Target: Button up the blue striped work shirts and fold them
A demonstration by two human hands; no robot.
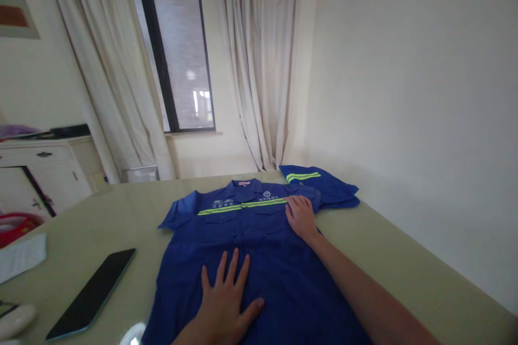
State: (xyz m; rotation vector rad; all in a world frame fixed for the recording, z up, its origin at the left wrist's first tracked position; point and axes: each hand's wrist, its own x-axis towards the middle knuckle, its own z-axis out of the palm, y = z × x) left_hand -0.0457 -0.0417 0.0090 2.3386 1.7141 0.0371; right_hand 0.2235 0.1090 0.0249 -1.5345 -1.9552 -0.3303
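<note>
"And the left hand (225, 304)? How far open?"

"Wide, with fingers and thumb spread apart, palm down on the shirt (279, 269) at the lower centre of the frame."

"And the right hand (301, 216)?"

"Open too, with fingers closer together, resting on the chest of the shirt right of centre, at the end of the yellow stripe (263, 203)."

"Which way for the shirt?"

"Front up on the table (388, 248), with collar (245, 192) toward the top of the frame. Lengthwise from the middle down to the bottom edge, and cut off there."

"Anything near?"

"Folded blue cloth (335, 190) right of centre, just beyond the sleeve (311, 194)."
</note>
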